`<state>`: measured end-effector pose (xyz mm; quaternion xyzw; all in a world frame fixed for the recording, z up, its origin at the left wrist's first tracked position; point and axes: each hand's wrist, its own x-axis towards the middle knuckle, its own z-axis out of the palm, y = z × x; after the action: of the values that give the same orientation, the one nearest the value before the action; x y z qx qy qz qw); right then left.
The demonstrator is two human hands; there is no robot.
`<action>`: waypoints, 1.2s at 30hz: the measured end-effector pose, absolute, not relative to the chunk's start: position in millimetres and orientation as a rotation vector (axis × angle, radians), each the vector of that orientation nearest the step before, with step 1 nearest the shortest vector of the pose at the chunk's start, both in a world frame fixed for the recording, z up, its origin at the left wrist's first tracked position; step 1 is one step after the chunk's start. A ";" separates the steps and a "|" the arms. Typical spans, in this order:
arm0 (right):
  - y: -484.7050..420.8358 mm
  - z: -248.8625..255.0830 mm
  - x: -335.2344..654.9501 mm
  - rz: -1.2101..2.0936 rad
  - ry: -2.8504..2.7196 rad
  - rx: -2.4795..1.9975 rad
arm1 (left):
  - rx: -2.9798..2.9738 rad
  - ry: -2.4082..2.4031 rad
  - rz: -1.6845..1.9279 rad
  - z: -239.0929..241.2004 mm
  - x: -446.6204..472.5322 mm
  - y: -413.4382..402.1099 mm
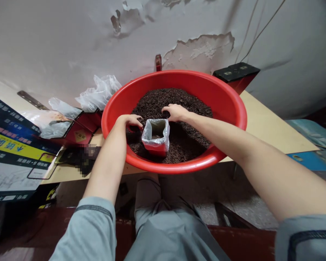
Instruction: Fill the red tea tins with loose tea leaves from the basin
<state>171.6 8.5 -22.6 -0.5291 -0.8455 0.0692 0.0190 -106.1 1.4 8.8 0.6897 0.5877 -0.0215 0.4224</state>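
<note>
A wide red plastic basin (176, 167) holds a heap of dark dried tea leaves (176, 96), or something very like them. Standing in the leaves is a small red square box (156, 148) with a clear plastic bag (165, 134) lining it and folded over its rim. A few leaves show at the bottom of the liner. At the box's left, my left hand (132, 121) is curled, with dark leaves at its fingers. My right hand (176, 112) bends over the leaves just beyond the box's right back corner, a dark clump between thumb and fingers. Both palms are hidden.
Several red boxes (78, 132) with clear plastic bags sit left of the basin. A printed carton (13, 156) stands at the far left. The pale tabletop (271, 127) extends right; a red-and-black box (236, 74) is behind the basin, against the peeling wall (70, 47).
</note>
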 end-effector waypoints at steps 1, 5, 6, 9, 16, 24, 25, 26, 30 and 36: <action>9.1 -17.8 171.4 0.232 -2.565 -1.634 | 1.706 1.520 -0.016 16.2 -105.7 1.2; 5.5 4.2 166.3 0.421 -2.239 -1.491 | 1.737 1.534 0.253 47.8 -103.8 -11.1; 1.8 10.5 163.0 0.498 -2.134 -1.443 | 1.750 1.503 0.329 54.7 -102.7 -16.5; -17.0 29.8 147.4 0.781 -1.790 -1.287 | 1.816 1.351 0.536 71.5 -95.5 -34.4; -60.5 53.2 122.3 1.543 -1.314 -0.960 | 2.037 1.100 0.554 93.4 -74.3 -68.3; -60.4 50.2 133.2 1.876 -1.335 -1.066 | 2.162 1.140 0.264 76.8 -79.7 -57.7; -61.0 51.4 133.9 1.885 -1.355 -1.070 | 2.167 1.133 0.240 74.8 -81.1 -55.6; -61.9 52.9 134.4 1.900 -1.379 -1.068 | 2.154 1.108 0.227 73.5 -82.4 -54.4; -66.0 59.9 138.2 1.931 -1.468 -1.021 | 1.936 0.982 0.233 74.8 -84.9 -57.9; -69.0 66.1 146.9 1.706 -1.596 -1.085 | 1.790 1.216 0.468 74.5 -82.0 -55.5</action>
<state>146.9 -69.0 66.1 -0.4044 -0.5951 0.6360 0.2792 -82.0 -55.5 74.5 0.7232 0.4913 0.1891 0.4471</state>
